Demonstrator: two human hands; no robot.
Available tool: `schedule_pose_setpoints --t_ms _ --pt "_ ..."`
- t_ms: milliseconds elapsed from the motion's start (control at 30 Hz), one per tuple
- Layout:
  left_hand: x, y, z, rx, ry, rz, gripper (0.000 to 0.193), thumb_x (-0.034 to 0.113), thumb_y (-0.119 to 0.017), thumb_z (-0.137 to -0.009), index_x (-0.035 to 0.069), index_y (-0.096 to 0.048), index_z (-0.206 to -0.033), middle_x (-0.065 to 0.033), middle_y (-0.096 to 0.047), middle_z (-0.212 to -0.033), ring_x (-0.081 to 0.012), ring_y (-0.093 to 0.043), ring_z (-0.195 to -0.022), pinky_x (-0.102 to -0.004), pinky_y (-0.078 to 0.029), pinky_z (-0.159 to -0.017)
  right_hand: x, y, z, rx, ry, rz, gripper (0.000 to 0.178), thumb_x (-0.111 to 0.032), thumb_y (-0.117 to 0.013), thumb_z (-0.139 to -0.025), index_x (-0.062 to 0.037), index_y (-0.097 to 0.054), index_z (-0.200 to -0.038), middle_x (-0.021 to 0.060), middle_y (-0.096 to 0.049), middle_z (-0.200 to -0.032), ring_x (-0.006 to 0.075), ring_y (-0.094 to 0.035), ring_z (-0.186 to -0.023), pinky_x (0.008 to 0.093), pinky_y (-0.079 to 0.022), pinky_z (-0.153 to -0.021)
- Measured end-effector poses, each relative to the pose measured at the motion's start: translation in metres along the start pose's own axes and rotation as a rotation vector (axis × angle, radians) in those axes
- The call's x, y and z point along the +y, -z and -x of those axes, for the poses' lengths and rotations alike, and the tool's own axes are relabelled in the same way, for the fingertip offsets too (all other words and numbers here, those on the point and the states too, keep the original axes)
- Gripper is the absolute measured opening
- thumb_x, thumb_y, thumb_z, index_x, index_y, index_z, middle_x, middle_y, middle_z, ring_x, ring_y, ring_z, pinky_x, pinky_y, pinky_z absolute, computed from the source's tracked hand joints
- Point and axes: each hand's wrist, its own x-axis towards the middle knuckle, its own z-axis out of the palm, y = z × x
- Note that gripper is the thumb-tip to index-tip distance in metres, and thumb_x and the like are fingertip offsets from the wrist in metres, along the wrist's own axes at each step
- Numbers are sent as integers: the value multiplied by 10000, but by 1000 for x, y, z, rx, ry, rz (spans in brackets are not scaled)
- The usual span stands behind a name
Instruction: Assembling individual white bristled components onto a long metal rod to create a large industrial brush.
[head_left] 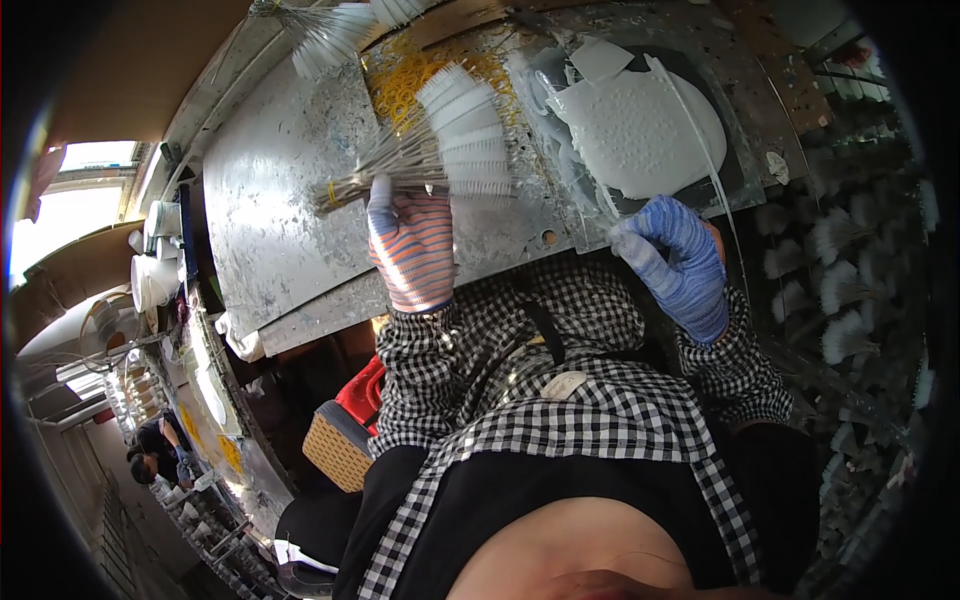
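My left hand (412,250), in an orange-and-blue striped glove, is closed on a bundle of thin-stemmed brushes (465,130). Their white bristly heads fan out to the upper right, and a yellow rubber band (333,194) rings the stem ends. My right hand (680,268), in a blue glove, is closed with thumb and forefinger pinched together. It is at the near edge of a plate (735,165) that carries a thick round spread of white paste (640,130). Something thin and whitish is at its fingertips, too small to make out. A long paste-coated stick (692,125) lies across the spread.
Yellow rubber bands (398,82) lie heaped behind the bundle on the stained metal worktop (280,200). More white brushes (325,38) are at the far left. Many white-tipped brushes (850,335) stand along the right. White buckets (155,280) and another person (160,450) are at the left.
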Motion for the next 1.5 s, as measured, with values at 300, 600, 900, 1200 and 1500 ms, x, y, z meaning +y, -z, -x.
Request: schedule_pose_setpoints --t_ms 300,600,900,1200,1500 --pt "-46 -61 -71 -643 -103 -1109 341 267 -718 -962 42 -639 -1207 -36 -656 -1120 -117 -621 -986 -291 -511 -882 -23 16 -28 91 -95 41 182 -183 -787 -895 -25 -738 -972 33 -742 -852 95 -679 -782 250 -544 -696" --pt "-104 -100 -75 -648 4 -964 163 164 -625 -1011 48 -574 -1113 2 -591 -924 -83 -542 -864 -245 -466 -792 7 1 -83 -237 -264 535 411 -437 -768 -860 -60 -751 -1023 71 -767 -841 177 -738 -746 317 -590 -750" --pt "-130 -116 -80 -973 -531 -1251 411 114 -724 -847 42 -543 -1209 -128 -614 -1047 -253 -587 -961 -371 -479 -863 67 29 -107 -141 -313 481 502 -399 -765 -857 -110 -647 -1251 142 -639 -1260 230 -593 -1202 370 -446 -1070" --pt "-137 -103 -81 -1335 -1210 -2003 235 233 -571 -936 248 -660 -1153 34 -691 -1050 -185 -659 -1005 -614 -400 -978 142 34 -99 -205 -177 1018 526 -606 -595 -927 -199 -624 -1259 32 -719 -1129 223 -717 -952 377 -594 -843" --pt "-140 -95 -82 -1353 -1189 -1943 216 207 -574 -929 243 -669 -1119 20 -690 -1058 -189 -659 -1012 -607 -393 -1026 150 30 -93 -208 -215 1038 492 -590 -600 -929 -212 -632 -1243 9 -721 -1122 222 -717 -945 370 -596 -845"
